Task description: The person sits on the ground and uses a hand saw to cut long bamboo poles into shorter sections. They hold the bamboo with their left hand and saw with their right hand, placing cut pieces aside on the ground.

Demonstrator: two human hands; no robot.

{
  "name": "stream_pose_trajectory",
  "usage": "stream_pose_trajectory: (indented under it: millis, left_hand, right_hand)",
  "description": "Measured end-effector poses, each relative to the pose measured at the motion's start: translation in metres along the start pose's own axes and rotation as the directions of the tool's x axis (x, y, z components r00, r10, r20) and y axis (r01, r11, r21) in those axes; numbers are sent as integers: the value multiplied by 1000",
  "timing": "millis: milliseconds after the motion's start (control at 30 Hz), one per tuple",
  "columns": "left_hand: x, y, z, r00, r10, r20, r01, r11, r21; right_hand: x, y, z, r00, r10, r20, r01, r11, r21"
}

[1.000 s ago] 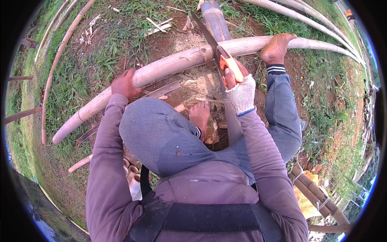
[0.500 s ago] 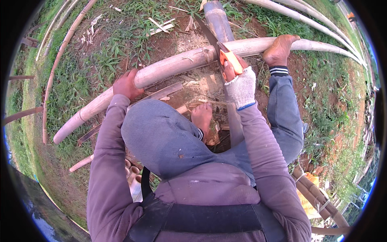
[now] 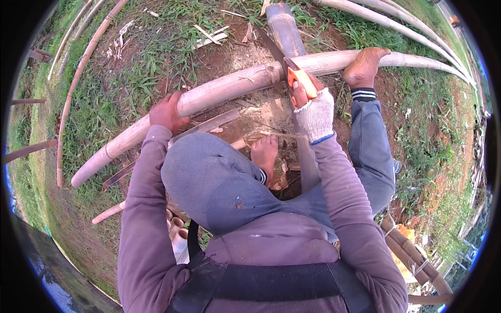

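A long pale bamboo pole (image 3: 224, 94) slants across in front of me, over a thicker grey bamboo log (image 3: 285, 31) on the ground. My left hand (image 3: 170, 111), bare, is wrapped round the pole on its left part. In a white knit glove with bare fingers, my right hand (image 3: 314, 108) grips the orange handle of a handsaw (image 3: 302, 79). Its dark blade reaches away from me across the pole, close to a joint ring. Whether the teeth sit in a cut is hidden. My bare right foot (image 3: 362, 68) rests on the pole to the right of the saw.
Sawdust (image 3: 266, 112) and bamboo scraps (image 3: 211, 36) lie on soil and grass. A split bamboo strip (image 3: 206, 127) is under the pole. Cut bamboo tubes (image 3: 180, 235) lie by my left side. Long poles (image 3: 391, 25) run at far right, and bound bamboo (image 3: 415, 255) stands at near right.
The saw and my right hand have shifted slightly nearer to me. The whole view has slid a little to the right; both grips stay the same.
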State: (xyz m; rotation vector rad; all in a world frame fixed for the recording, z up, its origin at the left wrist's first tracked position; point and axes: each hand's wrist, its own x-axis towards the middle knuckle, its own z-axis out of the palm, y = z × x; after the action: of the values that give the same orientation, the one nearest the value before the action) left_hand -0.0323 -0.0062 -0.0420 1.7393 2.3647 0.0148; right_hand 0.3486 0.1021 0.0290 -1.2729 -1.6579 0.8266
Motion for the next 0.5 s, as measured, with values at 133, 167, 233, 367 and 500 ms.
stream_pose_trajectory:
  millis: [133, 167, 233, 367, 500]
  left_hand:
    - [-7, -9, -1, 1000, -22, 3, 22, 1000, 4]
    - [-4, -11, 1, 1000, -21, -11, 21, 1000, -1]
    - [-7, -10, 3, 1000, -9, 1, 9, 1000, -6]
    - [-2, -3, 5, 999, 31, -18, -31, 999, 33]
    - [2, 0, 3, 999, 18, -33, -18, 1000, -1]
  right_hand:
    - [-67, -5, -47, 997, -36, 75, 39, 999, -38]
    - [-106, -4, -76, 992, -85, 89, 92, 993, -71]
    - [-169, -13, -122, 973, 168, 158, -177, 983, 48]
    - [-163, 33, -98, 990, 90, 109, -107, 980, 167]
    - [-6, 17, 2, 999, 23, 31, -22, 1000, -21]
